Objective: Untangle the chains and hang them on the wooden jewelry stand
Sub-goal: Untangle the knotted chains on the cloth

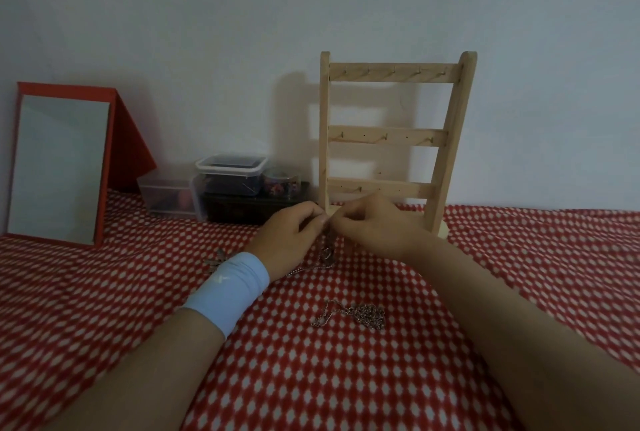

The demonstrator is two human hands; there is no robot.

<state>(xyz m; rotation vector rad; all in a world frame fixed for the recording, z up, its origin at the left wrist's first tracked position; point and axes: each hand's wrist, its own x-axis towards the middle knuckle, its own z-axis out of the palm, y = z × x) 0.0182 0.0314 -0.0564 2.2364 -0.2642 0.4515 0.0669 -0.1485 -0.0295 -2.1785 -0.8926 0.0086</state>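
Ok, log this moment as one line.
stage: untangling | left hand, right hand: pinching first chain | second chain: loose on cloth | wooden stand: nothing hung

Cloth (311,378) over the surface: red, printed all over with a regular pattern of small white diamonds; wall (242,15) at 12 o'clock, plain pale grey-white. Jewelry stand (388,136) at 1 o'clock: pale unpainted wood; mirror case (128,140) at 9 o'clock: red, its glass reading grey; tubs (232,171) just left of centre: clear plastic over dark and multicoloured contents, set on a black tray (256,204). Wristband (230,288) at 7 o'clock: light blue; hanging chain (327,254) and loose chain (360,313), both near 6 o'clock: silver-grey.
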